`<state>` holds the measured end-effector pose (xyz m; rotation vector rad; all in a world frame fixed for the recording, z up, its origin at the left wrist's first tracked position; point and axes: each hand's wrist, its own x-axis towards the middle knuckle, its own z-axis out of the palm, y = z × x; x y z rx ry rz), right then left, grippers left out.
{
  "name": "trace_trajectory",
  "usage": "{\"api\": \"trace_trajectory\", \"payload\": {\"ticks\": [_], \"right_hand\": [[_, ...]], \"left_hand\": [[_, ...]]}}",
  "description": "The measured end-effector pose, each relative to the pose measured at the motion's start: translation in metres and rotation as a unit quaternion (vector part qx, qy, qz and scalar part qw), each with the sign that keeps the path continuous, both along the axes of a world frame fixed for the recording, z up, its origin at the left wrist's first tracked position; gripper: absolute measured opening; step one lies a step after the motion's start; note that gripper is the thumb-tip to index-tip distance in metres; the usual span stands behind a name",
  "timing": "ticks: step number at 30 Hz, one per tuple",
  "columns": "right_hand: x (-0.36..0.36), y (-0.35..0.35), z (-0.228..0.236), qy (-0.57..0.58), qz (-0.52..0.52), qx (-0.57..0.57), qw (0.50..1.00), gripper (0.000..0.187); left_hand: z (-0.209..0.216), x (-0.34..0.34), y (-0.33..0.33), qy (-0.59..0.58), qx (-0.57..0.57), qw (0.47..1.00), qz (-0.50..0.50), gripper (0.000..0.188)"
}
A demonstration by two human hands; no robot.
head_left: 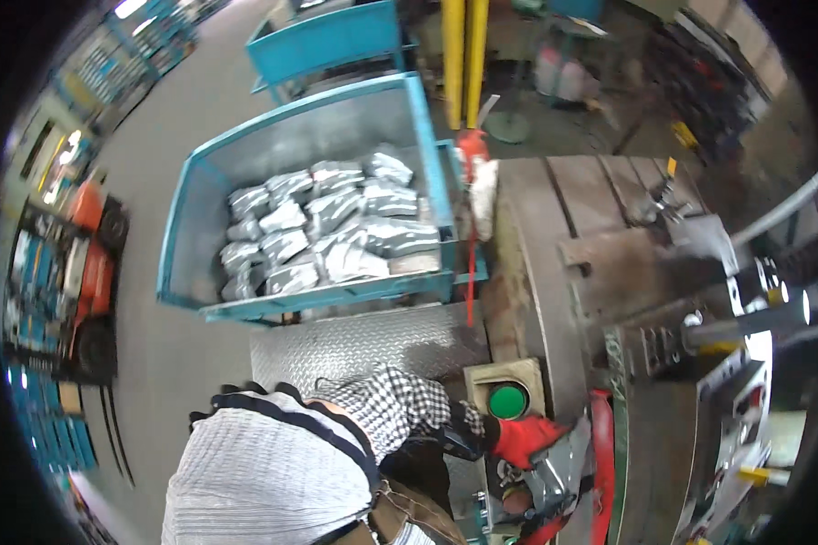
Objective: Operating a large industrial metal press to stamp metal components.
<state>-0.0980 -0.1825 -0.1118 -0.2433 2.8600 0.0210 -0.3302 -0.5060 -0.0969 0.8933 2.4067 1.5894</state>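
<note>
My left hand (525, 440), in a red glove below a black-and-white checked sleeve cover (395, 409), reaches to the right. Its fingers are closed over the upper edge of a shiny grey metal part (554, 477). At the lower edge, a bit of red glove, my right hand (547, 529), shows beside the same part's lower end; its fingers are mostly hidden. Just above my left hand, a round green button (507, 400) is set in a beige housing. A reddish-brown round piece (516, 500) lies below it, left of the part.
A blue-rimmed bin (304, 300) ahead holds several stacked grey metal parts (336, 209). To the right is a slotted machine bed (536, 236) with a red bar (602, 454). A chequer-plate step (364, 341) lies before the bin. An orange forklift (91, 263) stands far left; yellow posts (464, 64) rise behind.
</note>
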Motion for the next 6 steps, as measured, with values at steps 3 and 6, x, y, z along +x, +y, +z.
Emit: {"api": "trace_trajectory", "payload": {"ticks": [3, 6], "right_hand": [[0.029, 0.013, 0.003, -0.002, 0.045, 0.074, 0.996, 0.067], [0.045, 0.033, 0.008, -0.003, 0.083, 0.115, 0.990, 0.064]], "left_hand": [[0.016, 0.000, -0.001, -0.052, -0.070, 0.996, -0.016, 0.135], [0.022, 0.007, -0.006, -0.090, -0.109, 0.989, -0.035, 0.138]]}}
